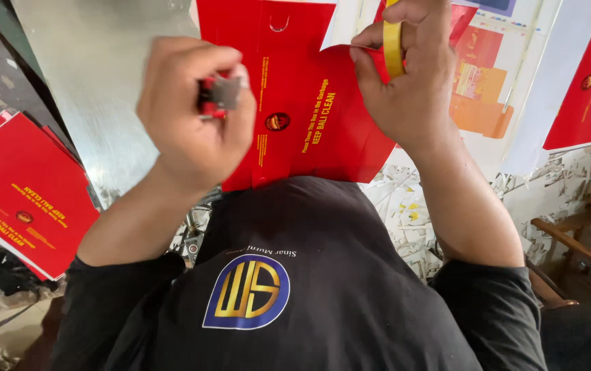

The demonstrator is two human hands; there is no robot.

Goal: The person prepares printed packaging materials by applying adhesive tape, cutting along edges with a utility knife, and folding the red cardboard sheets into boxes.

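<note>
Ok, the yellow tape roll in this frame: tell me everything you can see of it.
The yellow tape roll is a narrow ring, seen nearly edge-on, of glossy yellow tape. It stands upright at the top of the view, slipped around the fingers of the right hand, which grips it; its upper part runs out of frame. It hangs above the red printed cardboard sheet lying flat on the metal table. Whether any tape is pulled loose cannot be seen.
</note>
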